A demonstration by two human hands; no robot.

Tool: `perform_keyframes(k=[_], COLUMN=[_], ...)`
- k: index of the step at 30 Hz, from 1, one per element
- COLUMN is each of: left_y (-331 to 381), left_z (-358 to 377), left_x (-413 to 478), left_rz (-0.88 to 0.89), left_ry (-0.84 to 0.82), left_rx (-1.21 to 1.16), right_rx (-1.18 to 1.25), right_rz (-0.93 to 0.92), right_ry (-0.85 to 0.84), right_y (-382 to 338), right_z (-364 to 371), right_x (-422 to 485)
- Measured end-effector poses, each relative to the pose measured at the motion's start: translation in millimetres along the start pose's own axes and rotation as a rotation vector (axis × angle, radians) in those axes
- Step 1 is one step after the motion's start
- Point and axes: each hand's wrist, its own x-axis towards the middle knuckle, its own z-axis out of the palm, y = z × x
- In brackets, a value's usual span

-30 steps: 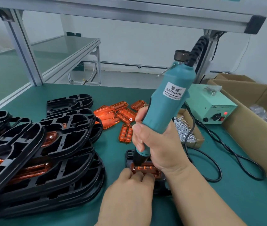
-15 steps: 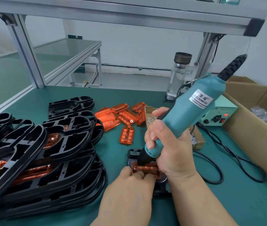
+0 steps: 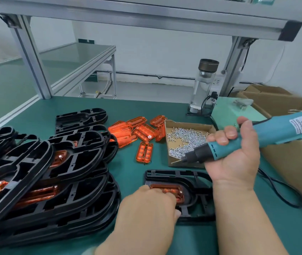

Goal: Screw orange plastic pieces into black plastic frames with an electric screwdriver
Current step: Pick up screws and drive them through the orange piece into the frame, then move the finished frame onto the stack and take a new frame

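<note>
Bare green mat (image 3: 128,105) lies open along the far edge, and a narrow strip runs between the stacked black frames (image 3: 41,177) on the left and the frame being worked (image 3: 192,176). Loose orange pieces (image 3: 135,131) and the screw box (image 3: 187,142) block the centre. A black cable (image 3: 275,190) and cardboard carton (image 3: 293,162) close off the right side.

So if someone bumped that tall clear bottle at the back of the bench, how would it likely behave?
The bottle is tall and narrow on a small base, so it would probably tip rather than slide. It looks like clear glass with a dark cap, so likely fragile. Once on its side, its round body would tend to roll.
</note>
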Motion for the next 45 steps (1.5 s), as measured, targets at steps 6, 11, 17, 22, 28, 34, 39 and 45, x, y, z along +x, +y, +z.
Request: perform_keyframes(k=[6, 11, 17, 22, 28, 34, 39, 45], left_y=[0.3, 3.7, 7.8, 14.2, 31.7, 0.8, -38.3, -102.8], left_z=[-4.9, -9.0, -2.4, -8.6, -34.4, -77.1, -103.3, -121.3], left_x=[2.8, 15.4, 39.6, 40.1, 16.7, -23.7, -40.7, -45.1], left_rz=[-0.015, 0.092, 0.140, 0.141, 0.120, 0.112, -0.090, -0.453], left_ry=[0.091, 0.138, -0.194, -0.153, -0.128, 0.188, 0.368, 0.477], left_rx=[-0.025, -0.162, -0.056, 0.040, 0.146, 0.080, 0.137, 0.155], right_rx=[0.087, 0.146, 0.157, 0.173, 0.172, 0.167, 0.146, 0.109], right_rz=[0.016, 0.012, 0.045, 0.075, 0.094, 0.117, 0.140, 0.151], right_ry=[0.088, 0.126, 0.190, 0.219, 0.259, 0.267, 0.227, 0.226], right_y=[-2.0, -3.5, -0.4, -1.9, -7.9, -2.9, 2.5, 6.0], right_z=[-5.6, -7.5, -10.3, -11.0, -15.6, -15.9, -14.5, -11.9], right_x=[4.9, 8.1, 10.5, 13.2, 17.2, 16.5, 14.3, 12.3])
